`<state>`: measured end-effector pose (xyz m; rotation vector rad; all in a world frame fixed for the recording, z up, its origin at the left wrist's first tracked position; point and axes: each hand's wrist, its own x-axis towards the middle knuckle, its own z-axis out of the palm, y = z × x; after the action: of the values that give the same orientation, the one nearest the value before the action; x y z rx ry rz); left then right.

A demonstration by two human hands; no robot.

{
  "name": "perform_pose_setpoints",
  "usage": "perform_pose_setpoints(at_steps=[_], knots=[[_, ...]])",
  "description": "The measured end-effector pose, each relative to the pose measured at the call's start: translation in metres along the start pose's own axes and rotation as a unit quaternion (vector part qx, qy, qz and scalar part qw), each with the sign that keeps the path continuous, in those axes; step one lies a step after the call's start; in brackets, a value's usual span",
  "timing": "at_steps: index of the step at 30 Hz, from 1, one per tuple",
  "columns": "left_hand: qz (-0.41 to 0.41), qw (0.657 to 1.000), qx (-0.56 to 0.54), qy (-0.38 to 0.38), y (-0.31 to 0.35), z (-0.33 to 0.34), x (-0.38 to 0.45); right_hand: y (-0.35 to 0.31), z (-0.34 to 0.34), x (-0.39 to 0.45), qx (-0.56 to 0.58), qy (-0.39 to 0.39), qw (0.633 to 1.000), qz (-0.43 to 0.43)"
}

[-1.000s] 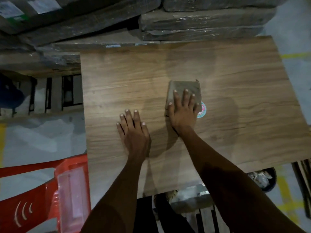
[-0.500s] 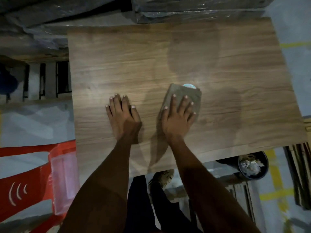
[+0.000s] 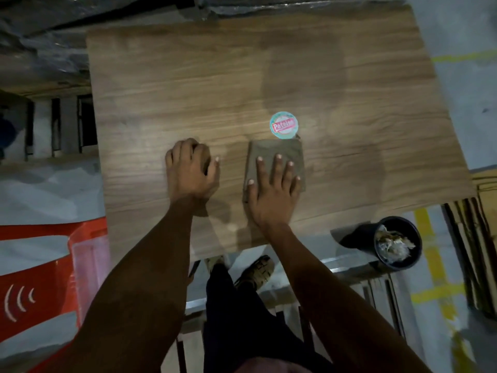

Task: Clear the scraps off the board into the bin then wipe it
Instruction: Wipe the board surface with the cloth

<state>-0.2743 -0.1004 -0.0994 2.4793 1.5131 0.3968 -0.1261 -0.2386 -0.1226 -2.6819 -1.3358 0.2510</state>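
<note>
A large wood-grain board [image 3: 188,76] fills the middle of the view. A folded grey-brown cloth [image 3: 271,150] lies on it near the front edge. My right hand [image 3: 274,192] lies flat on the cloth, fingers spread, pressing it onto the board. My left hand [image 3: 191,170] rests on the bare board to the left of the cloth, its fingers curled under with nothing in them. A round teal and red sticker [image 3: 284,124] shows just beyond the cloth. A black bin [image 3: 398,243] with crumpled scraps inside stands on the floor at the board's front right.
A red plastic chair [image 3: 40,278] stands at the front left. Wrapped stacks of boards [image 3: 40,49] lie behind and to the left. My feet [image 3: 255,273] stand at the board's front edge. Yellow floor lines [image 3: 430,265] run on the right.
My right hand has slid the cloth toward me, uncovering the round sticker. My left hand's fingers have curled in from flat.
</note>
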Motion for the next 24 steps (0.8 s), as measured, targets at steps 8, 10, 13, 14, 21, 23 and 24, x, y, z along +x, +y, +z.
perform_pose_setpoints(at_steps=[8,10,13,14,21,23,24], knots=[[0.055,0.998,0.009,-0.003,0.003,0.005,-0.007,0.033,-0.002,-0.063,-0.015,-0.034,0.991,-0.131],[0.017,1.000,0.015,-0.010,0.017,0.010,-0.015,0.039,-0.004,-0.077,-0.002,-0.021,0.999,-0.034],[-0.061,0.996,-0.003,-0.059,0.031,0.020,-0.020,0.034,-0.003,-0.099,0.010,-0.072,0.990,-0.121],[-0.072,0.994,-0.009,-0.077,0.032,0.022,-0.019,0.035,-0.003,-0.103,0.008,-0.089,0.978,-0.190],[-0.070,0.989,0.021,-0.132,0.046,0.007,-0.017,0.084,-0.017,-0.086,0.009,-0.080,0.995,-0.062],[-0.072,0.989,0.014,-0.128,0.059,0.010,-0.032,0.109,-0.022,-0.077,0.009,-0.060,0.998,0.026],[-0.076,0.989,0.008,-0.125,0.066,0.014,-0.040,0.118,-0.025,-0.073,0.015,-0.060,0.996,0.068]])
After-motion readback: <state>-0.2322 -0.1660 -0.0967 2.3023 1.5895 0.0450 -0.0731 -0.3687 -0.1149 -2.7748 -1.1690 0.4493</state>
